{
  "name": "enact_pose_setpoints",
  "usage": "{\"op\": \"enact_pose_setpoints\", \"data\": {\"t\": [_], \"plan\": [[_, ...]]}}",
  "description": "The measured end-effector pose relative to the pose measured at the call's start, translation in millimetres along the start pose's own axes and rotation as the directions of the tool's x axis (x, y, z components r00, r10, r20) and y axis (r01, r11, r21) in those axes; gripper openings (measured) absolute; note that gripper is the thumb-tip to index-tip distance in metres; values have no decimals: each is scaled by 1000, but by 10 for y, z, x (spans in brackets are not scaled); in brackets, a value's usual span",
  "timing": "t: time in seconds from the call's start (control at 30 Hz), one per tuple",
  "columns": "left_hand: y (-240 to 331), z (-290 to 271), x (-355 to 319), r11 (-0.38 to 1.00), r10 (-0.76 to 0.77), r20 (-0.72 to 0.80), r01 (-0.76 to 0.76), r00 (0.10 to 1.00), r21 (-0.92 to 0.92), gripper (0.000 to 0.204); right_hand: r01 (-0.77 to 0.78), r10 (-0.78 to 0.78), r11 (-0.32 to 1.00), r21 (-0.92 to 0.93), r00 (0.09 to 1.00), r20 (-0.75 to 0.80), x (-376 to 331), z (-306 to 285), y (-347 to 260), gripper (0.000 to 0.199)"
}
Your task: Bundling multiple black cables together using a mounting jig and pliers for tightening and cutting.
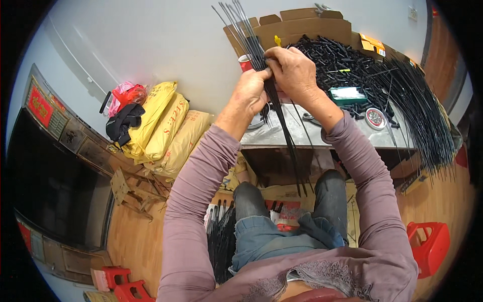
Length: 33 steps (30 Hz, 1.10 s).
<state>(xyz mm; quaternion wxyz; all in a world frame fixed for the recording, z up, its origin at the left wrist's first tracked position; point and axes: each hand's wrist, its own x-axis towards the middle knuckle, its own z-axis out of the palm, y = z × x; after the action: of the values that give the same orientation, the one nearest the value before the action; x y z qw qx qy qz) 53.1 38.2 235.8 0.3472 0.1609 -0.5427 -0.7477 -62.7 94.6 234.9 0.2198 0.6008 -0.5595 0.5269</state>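
Up over the table's front edge I hold a bundle of long, thin black rods (283, 121), tilted so that its grey ends fan out at the top left. My left hand (250, 91) is closed around the middle of the bundle. Against its upper side, my right hand (293, 70) has its fingers pinched together at the rods. What exactly those fingertips grip is hidden. Behind my right hand lies a large heap of short black tube-like pieces (324, 58) on the grey table (322, 135). A red and white can (245, 62) stands just behind my left hand.
At the table's right lies a thick stack of long black rods (427, 121). A green box (348, 95) and a round dish (375, 118) sit near the heap, backed by cardboard (317, 29). Yellow sacks (168, 123) lean left; a red stool (427, 249) stands right.
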Motion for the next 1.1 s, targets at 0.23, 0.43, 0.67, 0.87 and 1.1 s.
{"op": "enact_pose_setpoints", "data": {"t": [0.23, 0.43, 0.67, 0.87, 1.1], "plan": [[11, -179, 116, 992, -68, -38, 64, 997, -105, 21, -115, 117, 989, 89, 993, -18, -288, -92, 466, 16], [-49, -13, 108, 998, -65, -53, 64, 996, -16, 24, -28, 284, 893, -448, 809, 515, -1502, -353, 1300, 33], [-99, 84, 140, 992, -123, -1, 123, 992, -3, 24, 2, 355, 803, -596, 802, 480, -1659, -602, 1464, 38], [-140, 166, -147, 979, -204, 218, 197, 954, 52, 30, -88, 22, 975, 203, 952, 305, -796, -444, 1009, 68], [11, 282, -515, 987, -157, 342, 160, 927, 18, 28, -571, -47, 586, 575, 685, 727, -745, 116, 800, 18]]}}
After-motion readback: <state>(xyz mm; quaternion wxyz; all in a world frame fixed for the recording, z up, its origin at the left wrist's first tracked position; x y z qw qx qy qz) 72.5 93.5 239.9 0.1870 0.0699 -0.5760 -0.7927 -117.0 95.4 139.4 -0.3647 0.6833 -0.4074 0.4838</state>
